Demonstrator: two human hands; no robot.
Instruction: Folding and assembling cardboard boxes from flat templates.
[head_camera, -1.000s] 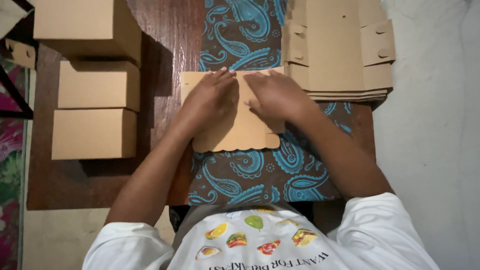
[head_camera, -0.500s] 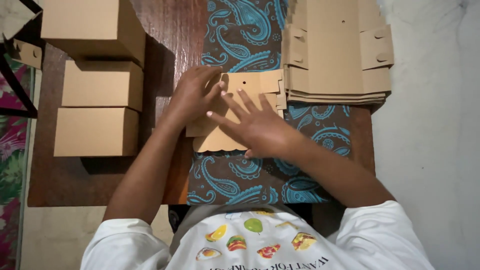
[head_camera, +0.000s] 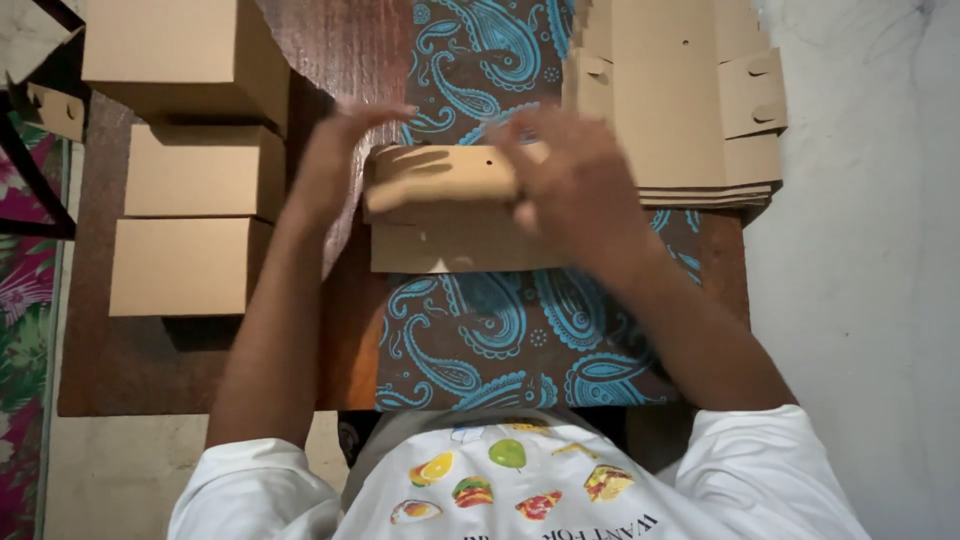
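- Over the middle of the dark wooden table (head_camera: 200, 370), both hands work on one half-folded cardboard box blank (head_camera: 450, 215), which lies on a blue paisley cloth (head_camera: 500, 330) in front of the person.
- Left hand (head_camera: 335, 160) — fingers curled, thumb side against the blank's left end, gripping the raised flap there.
- Right hand (head_camera: 580, 190) — fingers partly bent and pressed over the blank's right end; motion blur hides just how tightly it closes.
- Between the two hands the upper panel of the blank is lifted, while its lower panel lies flat on the cloth.
- Just beyond the right hand sits a stack of flat box blanks (head_camera: 680, 100), near but apart from it.
- Left of the left hand stand three finished cardboard boxes (head_camera: 190, 170) in a column — well clear of the fingers.
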